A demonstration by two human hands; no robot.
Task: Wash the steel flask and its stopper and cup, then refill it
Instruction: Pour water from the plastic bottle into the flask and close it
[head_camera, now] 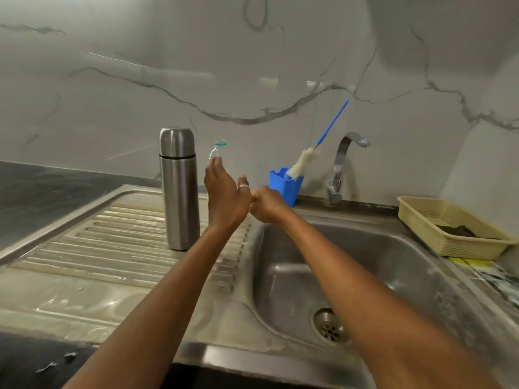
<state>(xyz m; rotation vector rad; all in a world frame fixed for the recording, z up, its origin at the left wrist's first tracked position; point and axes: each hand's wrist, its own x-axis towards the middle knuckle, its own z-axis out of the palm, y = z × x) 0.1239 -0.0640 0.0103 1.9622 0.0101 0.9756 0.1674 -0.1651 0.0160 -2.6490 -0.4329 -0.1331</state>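
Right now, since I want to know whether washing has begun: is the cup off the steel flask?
No: the steel flask stands upright on the drainboard with its cup seated on top.

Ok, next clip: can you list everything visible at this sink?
steel flask: one, silver, upright on the drainboard, cup on top
plastic bottle: one, clear with a green neck ring, behind the left hand
holder: one, blue, beside the tap
bottle brush: one, white head and blue handle, standing in the holder
tap: one, steel, behind the basin
sink: one, steel, basin right, ribbed drainboard left
basket: one, cream, right of the basin, something dark inside
left hand: fingers straight, at the bottle, ring on thumb
right hand: curled, near the basin's back edge; contents unclear
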